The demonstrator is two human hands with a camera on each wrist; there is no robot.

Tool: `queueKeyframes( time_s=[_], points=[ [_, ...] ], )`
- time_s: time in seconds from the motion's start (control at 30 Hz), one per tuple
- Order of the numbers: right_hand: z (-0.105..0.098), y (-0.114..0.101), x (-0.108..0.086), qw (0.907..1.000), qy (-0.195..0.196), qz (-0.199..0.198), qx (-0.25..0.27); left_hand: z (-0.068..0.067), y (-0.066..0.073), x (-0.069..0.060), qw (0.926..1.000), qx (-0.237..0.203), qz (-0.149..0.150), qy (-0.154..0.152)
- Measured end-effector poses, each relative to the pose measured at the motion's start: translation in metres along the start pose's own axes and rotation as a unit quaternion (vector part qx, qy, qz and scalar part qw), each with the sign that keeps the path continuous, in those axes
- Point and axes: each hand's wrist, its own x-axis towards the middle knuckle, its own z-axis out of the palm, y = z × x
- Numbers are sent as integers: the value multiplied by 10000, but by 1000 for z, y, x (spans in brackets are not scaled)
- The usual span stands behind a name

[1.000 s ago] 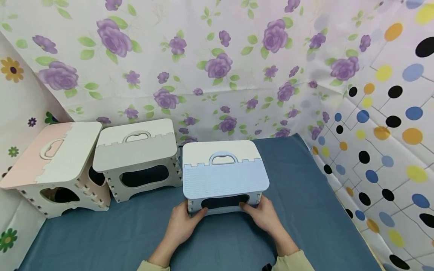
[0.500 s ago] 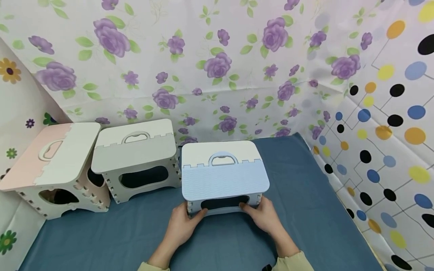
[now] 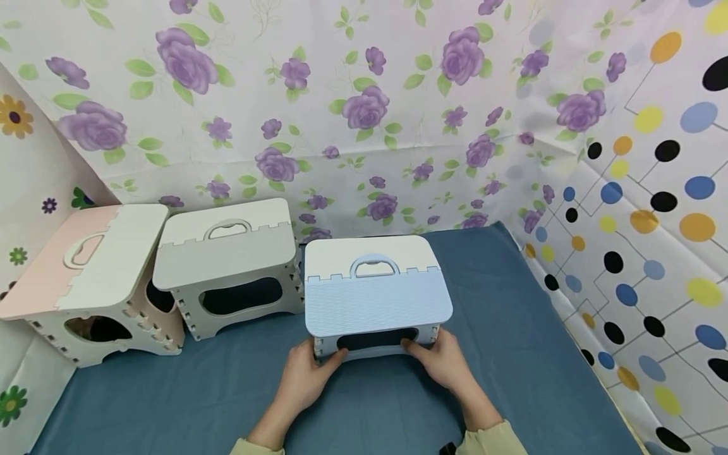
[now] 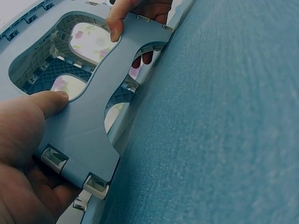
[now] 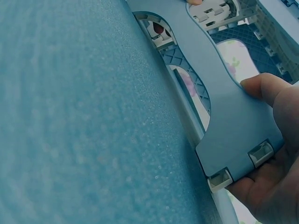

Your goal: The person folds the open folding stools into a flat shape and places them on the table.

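A blue and white folding step stool [image 3: 375,300] stands upright and unfolded on the blue cloth, its loop handle lying on the top. My left hand [image 3: 307,376] grips the lower left corner of its front panel, with the thumb hooked over the rim of the oval opening [image 4: 51,70]. At the opposite corner my right hand [image 3: 440,360] holds the panel the same way, thumb at the opening's edge [image 5: 247,84]. The fingers of both hands curl round the side legs and are partly hidden. In the wrist views the stool's feet are at the cloth.
To the left stand a grey and white folding stool [image 3: 227,243] and a pink and white folding stool [image 3: 93,253], both unfolded. Blue cloth [image 3: 199,398] covers the table. A flowered curtain [image 3: 318,114] hangs behind, and a dotted sheet [image 3: 637,253] lines the right side.
The head view has shifted very slightly. Both hands keep their hold on the blue and white folding step stool, which stays in place.
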Motion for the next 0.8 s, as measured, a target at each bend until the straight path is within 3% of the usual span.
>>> queueKeyframes(
  time_s=[0.8],
  points=[
    [-2,-1,0,9999,-89,62,114,0,-1,0,9999,-90,-2,-99]
  ],
)
